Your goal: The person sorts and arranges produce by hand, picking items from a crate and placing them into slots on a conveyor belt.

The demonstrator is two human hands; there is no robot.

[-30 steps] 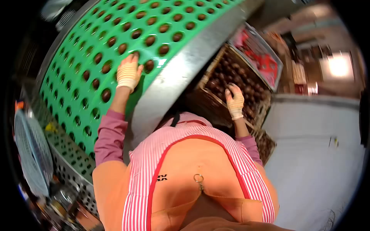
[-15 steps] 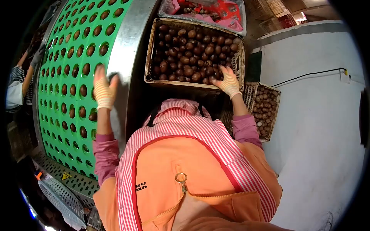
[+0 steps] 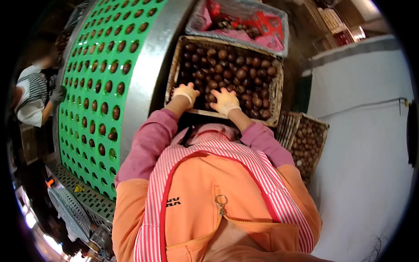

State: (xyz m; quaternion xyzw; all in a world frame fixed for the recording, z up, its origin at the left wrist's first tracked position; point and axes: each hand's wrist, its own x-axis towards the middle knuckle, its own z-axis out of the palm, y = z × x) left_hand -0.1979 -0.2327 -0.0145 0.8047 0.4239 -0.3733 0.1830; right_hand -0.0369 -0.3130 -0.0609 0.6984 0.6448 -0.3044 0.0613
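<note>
Reaches over the near rim of the crate (image 3: 276,94) with the left hand (image 3: 186,94) and right hand (image 3: 226,101). Holds the left close to the front left corner, the right nearer mid-rim, with a small gap between. Spreads the fingers of both, loose over the round brown items (image 3: 241,74); cannot tell of any pinched beneath the palms. Has free reach toward the back, above the items. To the left, past a narrow dark gap, the metal border (image 3: 146,78) of the green sheet (image 3: 117,100), with similar items in many holes. At the far edge, another person's gloved hand (image 3: 58,94). Behind the crate, a lined tray (image 3: 286,30); beside the front right corner, a second crate (image 3: 325,135).
</note>
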